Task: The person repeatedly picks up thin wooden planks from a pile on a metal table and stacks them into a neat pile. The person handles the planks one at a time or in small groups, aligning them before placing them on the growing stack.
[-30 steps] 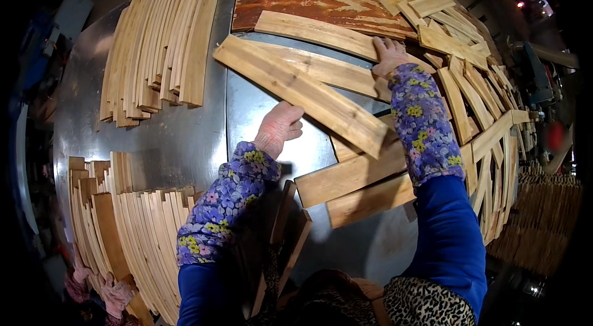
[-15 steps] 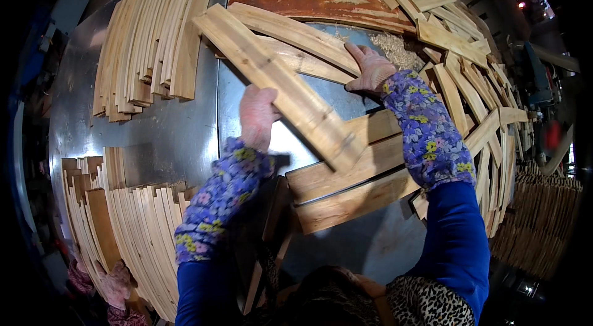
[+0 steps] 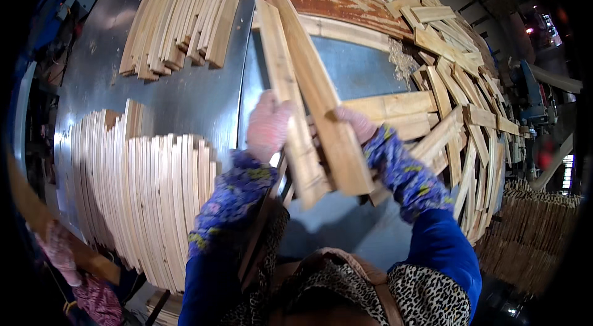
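Observation:
My left hand (image 3: 269, 125), in a pinkish glove, grips a long pale wooden board (image 3: 286, 82) by its left edge. A second wooden board (image 3: 317, 88) is in my right hand (image 3: 357, 122), which closes on its right edge; that hand's fingers are partly hidden behind the wood. Both boards tilt over the table side by side, their far ends close together and their near ends slightly apart. Beyond my right hand, more boards (image 3: 389, 104) lie flat on the metal table. Another board (image 3: 352, 31) lies along the rust-brown sheet.
A stack of boards (image 3: 185, 14) stands at the far left, and a long row of boards (image 3: 148, 196) at the near left. A loose heap of pieces (image 3: 451, 48) fills the right side, beside sawdust (image 3: 401, 63). At lower left, another person's hand (image 3: 62, 252) holds a board (image 3: 40, 205).
My right hand has taken hold of a second board and brought it beside the first. The left board has swung more upright. The other person now holds a board off the row.

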{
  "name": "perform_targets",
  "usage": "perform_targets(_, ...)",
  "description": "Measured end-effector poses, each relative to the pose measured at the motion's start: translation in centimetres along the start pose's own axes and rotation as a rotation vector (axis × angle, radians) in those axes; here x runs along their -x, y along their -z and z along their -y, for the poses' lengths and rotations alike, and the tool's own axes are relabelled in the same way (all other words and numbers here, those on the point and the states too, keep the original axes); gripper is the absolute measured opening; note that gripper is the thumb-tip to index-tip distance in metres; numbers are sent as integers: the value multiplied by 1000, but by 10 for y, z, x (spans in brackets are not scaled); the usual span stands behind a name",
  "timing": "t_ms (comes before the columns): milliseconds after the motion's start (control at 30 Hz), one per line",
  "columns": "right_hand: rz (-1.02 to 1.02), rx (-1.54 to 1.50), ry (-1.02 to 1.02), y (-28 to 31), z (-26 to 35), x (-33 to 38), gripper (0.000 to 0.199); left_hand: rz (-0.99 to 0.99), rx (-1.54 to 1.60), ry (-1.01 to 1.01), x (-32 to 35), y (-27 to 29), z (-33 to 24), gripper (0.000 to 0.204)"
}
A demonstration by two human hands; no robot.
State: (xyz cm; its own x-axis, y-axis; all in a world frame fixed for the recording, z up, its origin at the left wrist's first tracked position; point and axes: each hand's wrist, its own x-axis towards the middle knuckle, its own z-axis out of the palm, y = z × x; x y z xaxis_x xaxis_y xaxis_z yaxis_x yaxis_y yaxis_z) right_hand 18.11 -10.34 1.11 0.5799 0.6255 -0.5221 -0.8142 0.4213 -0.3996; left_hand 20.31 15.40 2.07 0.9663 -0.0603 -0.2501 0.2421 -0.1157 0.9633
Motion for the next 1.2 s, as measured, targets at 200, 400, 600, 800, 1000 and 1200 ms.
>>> perform_targets(200, -172, 503, 328, -22, -95, 6, 69, 107, -389, -195, 142, -55, 29, 84)
perform_targets(400, -292, 539, 219, -39, -88, 1, 77, 240, -5, 197, 175, -18, 41, 128)
perform_targets(600, -268, 622, 280, -6, -13, -37, 59, 271, 512, 90, 212, 21, 61, 106)
perform_targets(800, -487, 1322, 374, -72, 145, -198, 72, 50, 71, -208, 213, 64, 75, 117)
perform_targets(1000, -201, 1058, 817, -122, 23, -195, 75, -80, -244, -269, 196, 69, 39, 100)
perform_targets(1200, -211, 485, 391, -92, -122, 1, 65, 402, -562, -122, 242, 32, 45, 116)
